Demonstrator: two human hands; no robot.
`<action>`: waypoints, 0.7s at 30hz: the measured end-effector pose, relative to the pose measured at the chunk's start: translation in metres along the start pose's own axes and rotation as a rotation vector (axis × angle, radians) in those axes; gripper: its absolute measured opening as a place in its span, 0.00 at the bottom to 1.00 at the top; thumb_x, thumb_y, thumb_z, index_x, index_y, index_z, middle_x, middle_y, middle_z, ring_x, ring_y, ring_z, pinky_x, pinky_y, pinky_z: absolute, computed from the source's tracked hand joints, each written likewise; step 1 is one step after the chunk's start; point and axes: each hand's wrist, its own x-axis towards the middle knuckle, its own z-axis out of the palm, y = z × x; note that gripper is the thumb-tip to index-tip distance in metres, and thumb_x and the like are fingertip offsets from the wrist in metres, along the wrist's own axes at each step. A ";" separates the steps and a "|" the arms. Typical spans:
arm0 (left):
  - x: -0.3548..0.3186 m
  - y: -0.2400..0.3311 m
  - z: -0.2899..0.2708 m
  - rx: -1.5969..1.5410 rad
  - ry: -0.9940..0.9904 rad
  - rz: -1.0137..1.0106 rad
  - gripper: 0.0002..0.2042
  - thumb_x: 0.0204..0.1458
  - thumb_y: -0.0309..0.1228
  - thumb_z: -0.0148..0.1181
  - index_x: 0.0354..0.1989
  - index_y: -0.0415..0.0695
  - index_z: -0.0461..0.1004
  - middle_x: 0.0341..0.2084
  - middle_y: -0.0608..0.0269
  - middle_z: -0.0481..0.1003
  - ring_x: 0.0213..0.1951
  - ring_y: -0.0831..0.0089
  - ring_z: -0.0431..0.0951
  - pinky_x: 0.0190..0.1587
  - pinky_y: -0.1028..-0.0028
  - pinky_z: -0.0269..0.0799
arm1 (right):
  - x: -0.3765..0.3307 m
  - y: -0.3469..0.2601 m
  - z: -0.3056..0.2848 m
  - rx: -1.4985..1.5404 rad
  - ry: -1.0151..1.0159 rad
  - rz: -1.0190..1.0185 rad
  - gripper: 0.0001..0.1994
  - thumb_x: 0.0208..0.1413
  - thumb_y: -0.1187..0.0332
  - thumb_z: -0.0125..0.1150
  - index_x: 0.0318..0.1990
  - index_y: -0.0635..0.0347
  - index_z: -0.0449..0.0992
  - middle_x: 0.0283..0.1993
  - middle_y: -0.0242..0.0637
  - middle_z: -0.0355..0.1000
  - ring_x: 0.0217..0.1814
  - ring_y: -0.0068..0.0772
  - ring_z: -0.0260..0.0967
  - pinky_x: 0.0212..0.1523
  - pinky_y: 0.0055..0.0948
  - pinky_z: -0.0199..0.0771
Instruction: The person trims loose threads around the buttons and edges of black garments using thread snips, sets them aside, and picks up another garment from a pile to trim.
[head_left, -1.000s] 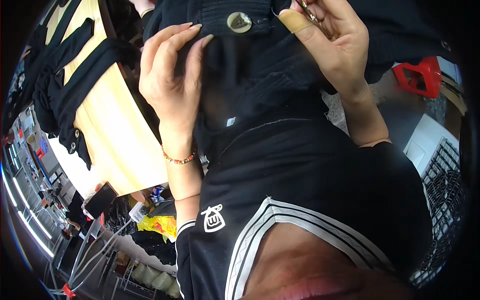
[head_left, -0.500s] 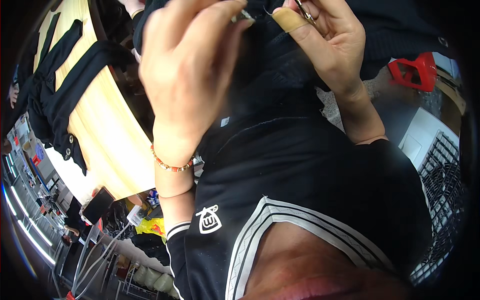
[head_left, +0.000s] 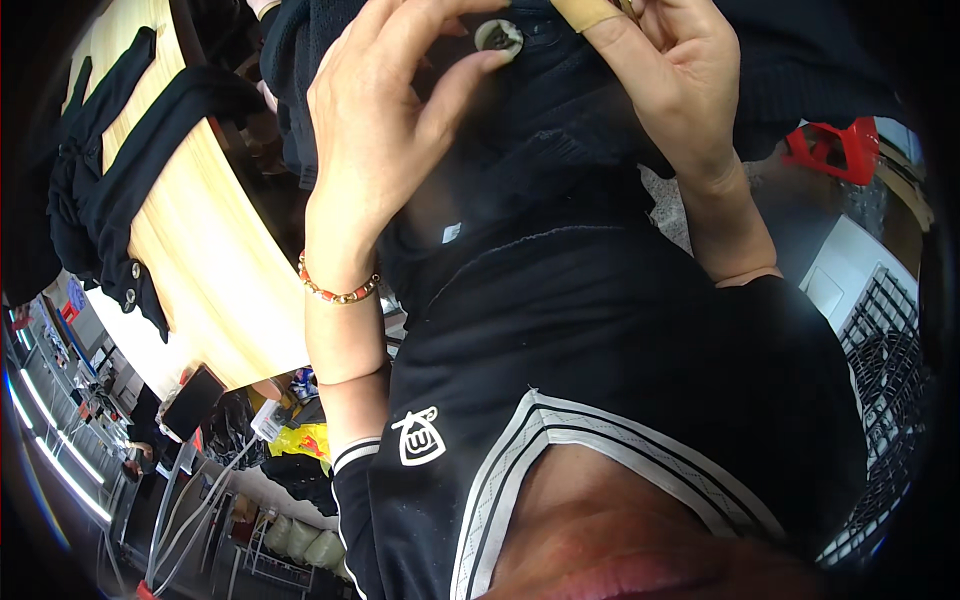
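Observation:
My left hand (head_left: 385, 130), with a beaded bracelet on its wrist, is near the top of the view. Between its thumb and forefinger is a round grey-green button (head_left: 499, 38) with a dark centre. My right hand (head_left: 680, 90) is to its right, a tan cover (head_left: 588, 12) round the thumb. Its fingers are closed on a small metallic thing, mostly cut off by the upper edge. Under both hands a black knitted garment (head_left: 560, 100) lies across my lap.
Black garments with shiny buttons (head_left: 130, 285) lie on a pale wooden table (head_left: 215, 240) at the left. A phone (head_left: 193, 400) stands on a holder by its corner, cables below. At the right are a red plastic stool (head_left: 855, 150) and a black wire grid (head_left: 885, 340).
My left hand has drawn back slightly and turned, so the button shows plainly. My right hand has shifted up, taking the metallic thing mostly out of view.

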 end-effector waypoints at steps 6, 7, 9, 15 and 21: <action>0.008 0.001 -0.002 0.009 -0.015 -0.050 0.13 0.44 0.17 0.66 0.40 0.41 0.79 0.28 0.58 0.72 0.31 0.65 0.75 0.34 0.72 0.70 | 0.001 0.004 -0.001 0.000 -0.017 -0.037 0.22 0.60 0.85 0.54 0.62 0.73 0.65 0.61 0.40 0.67 0.63 0.23 0.64 0.58 0.18 0.65; 0.006 0.000 -0.001 0.008 -0.015 -0.052 0.13 0.44 0.17 0.66 0.40 0.41 0.79 0.28 0.58 0.72 0.31 0.65 0.75 0.34 0.72 0.70 | 0.002 0.004 -0.002 -0.045 -0.035 -0.055 0.22 0.60 0.85 0.54 0.63 0.72 0.64 0.60 0.39 0.67 0.63 0.23 0.64 0.57 0.18 0.65; 0.001 -0.002 0.001 0.132 -0.022 0.057 0.13 0.47 0.15 0.67 0.41 0.40 0.79 0.34 0.65 0.76 0.35 0.78 0.75 0.38 0.80 0.69 | 0.001 0.006 -0.004 -0.090 -0.053 -0.072 0.22 0.60 0.85 0.54 0.63 0.72 0.64 0.59 0.38 0.67 0.62 0.22 0.65 0.56 0.17 0.65; 0.009 0.008 -0.010 0.143 -0.166 -0.018 0.13 0.48 0.19 0.65 0.43 0.41 0.79 0.30 0.58 0.75 0.32 0.68 0.76 0.37 0.74 0.71 | 0.002 0.006 -0.001 -0.022 -0.009 -0.063 0.22 0.59 0.85 0.55 0.62 0.72 0.65 0.57 0.37 0.67 0.59 0.20 0.65 0.56 0.17 0.64; -0.013 -0.018 -0.005 -0.163 -0.019 -0.038 0.09 0.48 0.14 0.66 0.38 0.34 0.77 0.35 0.63 0.78 0.37 0.78 0.78 0.42 0.81 0.73 | 0.001 0.005 -0.003 -0.018 -0.047 -0.086 0.22 0.59 0.85 0.56 0.61 0.72 0.66 0.57 0.37 0.68 0.59 0.21 0.66 0.56 0.17 0.65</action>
